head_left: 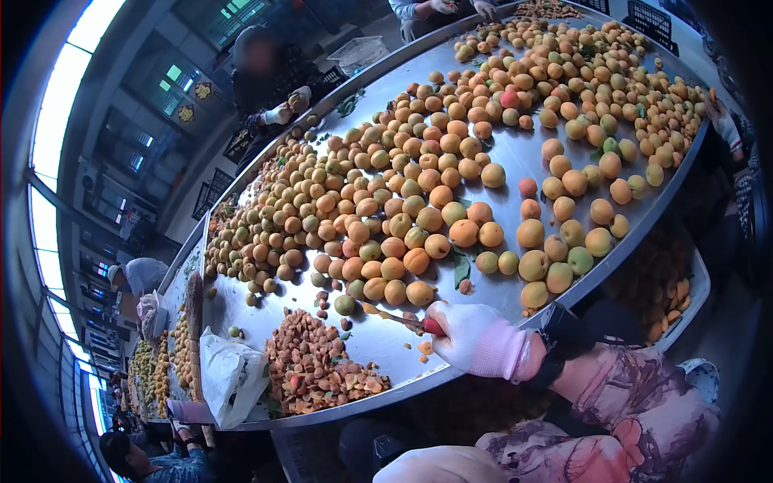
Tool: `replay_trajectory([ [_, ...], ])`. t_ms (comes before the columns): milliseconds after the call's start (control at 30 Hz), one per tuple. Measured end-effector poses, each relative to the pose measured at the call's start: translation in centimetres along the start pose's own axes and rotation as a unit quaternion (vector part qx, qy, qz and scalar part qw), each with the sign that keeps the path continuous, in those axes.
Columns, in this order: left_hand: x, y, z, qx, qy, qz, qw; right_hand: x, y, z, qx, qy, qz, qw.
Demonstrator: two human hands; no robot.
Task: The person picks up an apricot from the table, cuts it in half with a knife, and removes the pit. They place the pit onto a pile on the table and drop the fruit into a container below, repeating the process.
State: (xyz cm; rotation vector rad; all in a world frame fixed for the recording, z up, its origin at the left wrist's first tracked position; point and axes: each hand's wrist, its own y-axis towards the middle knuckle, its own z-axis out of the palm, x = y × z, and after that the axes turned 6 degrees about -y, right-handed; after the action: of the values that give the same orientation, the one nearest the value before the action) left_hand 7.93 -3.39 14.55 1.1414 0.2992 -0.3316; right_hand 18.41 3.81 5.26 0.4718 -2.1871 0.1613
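Observation:
My right hand [467,334], in a white glove, is closed around the red handle of a small knife [409,323]. Its blade points left over the metal table, with orange pulp at the tip. Just beyond the blade lie many apricots [419,293], orange to greenish. Small orange scraps [424,348] rest below the knife. Left of it is a heap of brownish apricot pits [314,362]. At the bottom edge is a pale gloved shape, apparently my left hand [441,468]; its fingers are out of sight.
A raised rim [346,412] borders the metal table. A white plastic bag [229,378] lies at its left corner. At the right, a tub [699,282] holds orange apricot pieces. Co-workers sit around the table, one gloved hand [282,113] across it. Black crates [649,24] stand behind.

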Motion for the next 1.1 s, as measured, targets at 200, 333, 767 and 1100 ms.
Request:
replay_trajectory([
  [200,0.0,1.6,-2.4,0.14,-0.06,-0.041,0.988,0.2,-0.1,-0.7,0.021,-0.02,0.005,1.0],
  [333,0.6,2.4,-3.6,0.183,-0.096,-0.036,0.978,-0.3,-0.1,0.1,-0.011,-0.008,-0.01,1.0],
  [767,1.6,-0.3,0.2,-0.097,-0.069,-0.023,0.993,-0.4,0.0,-0.4,0.002,-0.018,-0.006,1.0],
  [1100,-1.3,-7.0,-1.0,-0.534,0.057,0.02,0.843,-1.2,0.1,-0.7,-0.04,-0.004,-0.001,0.999],
])
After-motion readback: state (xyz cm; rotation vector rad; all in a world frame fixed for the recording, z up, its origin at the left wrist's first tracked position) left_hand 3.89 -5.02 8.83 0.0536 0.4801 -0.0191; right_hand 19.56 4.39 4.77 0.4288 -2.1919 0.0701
